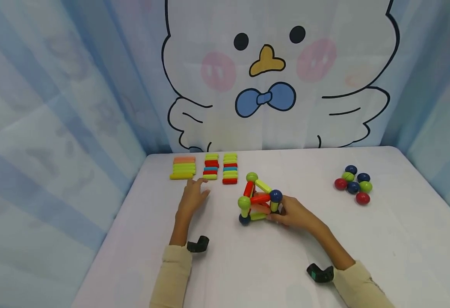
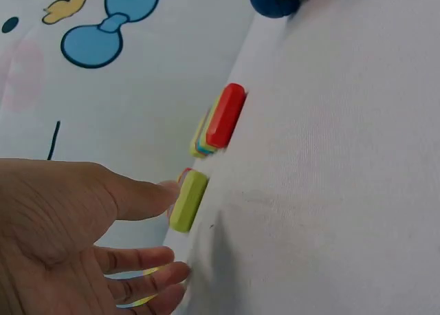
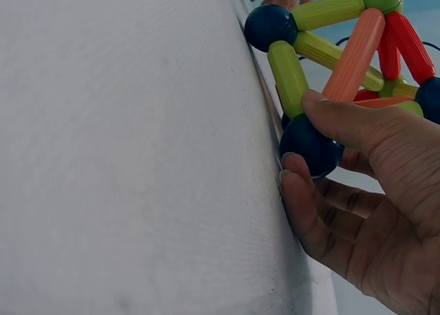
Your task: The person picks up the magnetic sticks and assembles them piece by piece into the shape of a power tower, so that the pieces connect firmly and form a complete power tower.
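Observation:
A frame of coloured rods and balls, built like a magnetic toy, stands mid-table. My right hand grips its lower right corner; in the right wrist view, thumb and fingers close around a dark blue ball there. My left hand reaches to the near end of the rod rows, its fingers spread loosely and holding nothing. Closest to its fingertips are a yellow rod of the left row and a lime rod of the middle row. Whether a fingertip touches a rod I cannot tell.
A third row of rods ends in a red rod. Several loose balls in red, blue and green cluster at the right. The white table ends at a patterned curtain behind and at both sides.

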`<state>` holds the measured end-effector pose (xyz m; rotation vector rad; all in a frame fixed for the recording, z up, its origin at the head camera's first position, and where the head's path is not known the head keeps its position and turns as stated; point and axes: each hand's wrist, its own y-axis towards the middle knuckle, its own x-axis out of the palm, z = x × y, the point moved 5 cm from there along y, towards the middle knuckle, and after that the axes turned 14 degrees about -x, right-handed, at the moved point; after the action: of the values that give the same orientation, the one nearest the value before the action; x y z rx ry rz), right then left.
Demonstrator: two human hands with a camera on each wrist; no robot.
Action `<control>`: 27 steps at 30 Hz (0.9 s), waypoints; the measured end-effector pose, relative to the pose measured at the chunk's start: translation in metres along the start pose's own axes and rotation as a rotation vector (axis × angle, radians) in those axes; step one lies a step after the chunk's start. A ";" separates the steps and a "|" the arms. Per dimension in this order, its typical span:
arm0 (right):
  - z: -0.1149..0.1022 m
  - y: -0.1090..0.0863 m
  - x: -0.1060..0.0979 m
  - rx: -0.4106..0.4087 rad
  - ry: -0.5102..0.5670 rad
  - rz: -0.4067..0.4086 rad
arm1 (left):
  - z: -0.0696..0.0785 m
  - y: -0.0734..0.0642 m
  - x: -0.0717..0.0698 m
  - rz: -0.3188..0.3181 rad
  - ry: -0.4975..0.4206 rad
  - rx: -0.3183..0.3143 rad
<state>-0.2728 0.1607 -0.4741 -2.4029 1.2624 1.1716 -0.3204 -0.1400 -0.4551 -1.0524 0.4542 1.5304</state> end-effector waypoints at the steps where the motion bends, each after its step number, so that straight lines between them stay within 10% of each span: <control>1: 0.000 -0.001 0.000 0.004 0.002 -0.001 | -0.002 0.002 0.001 -0.010 0.000 -0.015; 27: -0.002 -0.004 0.001 0.030 0.042 -0.004 | -0.021 0.019 0.004 -0.059 -0.040 0.041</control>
<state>-0.2685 0.1612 -0.4746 -2.4198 1.2774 1.0988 -0.3295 -0.1588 -0.4747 -0.9935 0.4210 1.4818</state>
